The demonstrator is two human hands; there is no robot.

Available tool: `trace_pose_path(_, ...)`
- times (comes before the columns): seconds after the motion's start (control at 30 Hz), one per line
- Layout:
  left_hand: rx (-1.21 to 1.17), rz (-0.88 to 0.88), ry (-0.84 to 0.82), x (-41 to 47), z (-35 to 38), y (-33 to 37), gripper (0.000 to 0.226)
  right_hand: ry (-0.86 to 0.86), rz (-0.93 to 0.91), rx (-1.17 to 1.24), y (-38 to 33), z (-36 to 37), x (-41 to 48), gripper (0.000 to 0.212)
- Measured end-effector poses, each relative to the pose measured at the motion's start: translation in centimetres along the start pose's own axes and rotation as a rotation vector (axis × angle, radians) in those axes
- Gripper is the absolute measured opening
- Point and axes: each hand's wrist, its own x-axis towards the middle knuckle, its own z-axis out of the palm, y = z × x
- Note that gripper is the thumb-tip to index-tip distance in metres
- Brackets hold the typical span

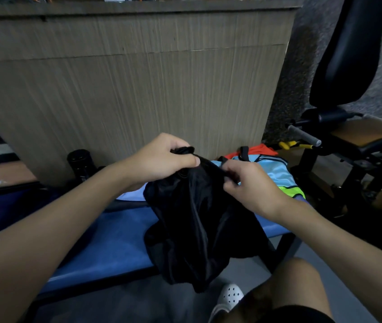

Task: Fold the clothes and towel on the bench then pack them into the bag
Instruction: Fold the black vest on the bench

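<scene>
**Two grips on one black garment, raised over the counter**

Both hands were closed on the bunched upper edge of the black garment (197, 217). The left grip (162, 159) was curled round a rolled portion and the right grip (250, 183) pinched the edge just beside it. The cloth hung between them, its lower part trailing past the front edge of the blue counter (115, 241). A light-blue garment (276, 169) and an orange garment (262, 150) lay unfolded at the far right end. No bag could be identified with certainty.

Probable risks: with the grips so close together, the cloth would likely be laid down creased. If either pinch slipped, the overhanging part could drag the garment to the floor.
</scene>
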Motion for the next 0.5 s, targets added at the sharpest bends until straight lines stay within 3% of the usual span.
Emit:
trace_pose_path(0.13, -0.168, -0.04, 0.139, 0.2, -1.2, -0.2, 0.028, 0.049, 0.051, -0.075, 0.9, 0.2, -0.1, 0.015)
trace_pose_path(0.27, -0.019, -0.01, 0.144, 0.4, -2.9, -0.9, 0.03, 0.019, 0.114, 0.117, 0.8, -0.4, 0.3, 0.027)
trace_pose_path(0.33, 0.026, 0.0, 0.109, 0.3, -3.5, -1.1, 0.031, 0.018, 0.116, 0.215, 0.6, -0.5, 0.5, 0.02)
trace_pose_path(0.43, 0.165, 0.008, 0.009, -0.2, -4.1, -0.9, 0.018, 0.037, 0.128, 0.245, 0.8, -0.8, 0.6, 0.024)
trace_pose_path(0.5, 0.224, 0.02, 0.031, -0.1, -4.4, -1.2, 0.014, 0.051, 0.141, 0.201, 1.0, -1.0, 0.6, 0.028)
